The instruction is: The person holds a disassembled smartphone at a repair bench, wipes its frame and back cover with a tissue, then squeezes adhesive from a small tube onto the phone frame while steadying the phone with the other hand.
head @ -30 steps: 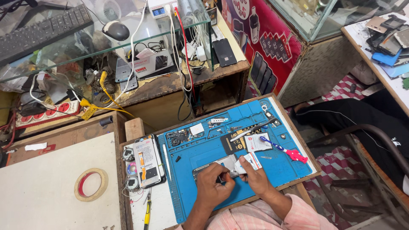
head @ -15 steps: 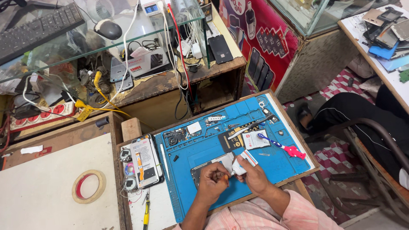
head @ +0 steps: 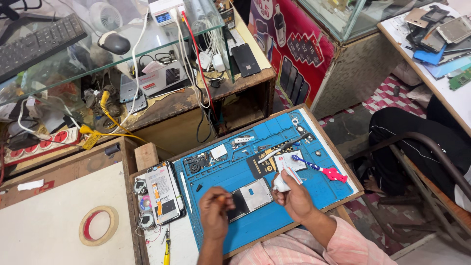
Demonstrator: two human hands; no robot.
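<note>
A silver phone frame [head: 251, 196] lies on the blue work mat [head: 230, 169], between my two hands. My left hand [head: 215, 212] hovers at the frame's left end, fingers pinched on a small object I cannot make out. To the frame's right, my right hand [head: 296, 198] grips a small white tube [head: 281, 183], its nozzle pointing up and left, just above the mat. Behind that hand lie a white card [head: 289, 160], a blue brush with a red handle [head: 316, 168] and tweezers [head: 284, 147].
Stacked opened phones [head: 162, 194] sit left of the mat, near a tape roll [head: 98, 225] and a yellow screwdriver [head: 167, 249]. A glass shelf behind carries a keyboard [head: 39, 43] and mouse [head: 114, 43]. Another person's dark-trousered legs [head: 417, 135] and a chair arm [head: 431, 147] are at right.
My right hand has lifted off the frame and now holds the white tube up. My left hand has drawn back slightly to the frame's left end.
</note>
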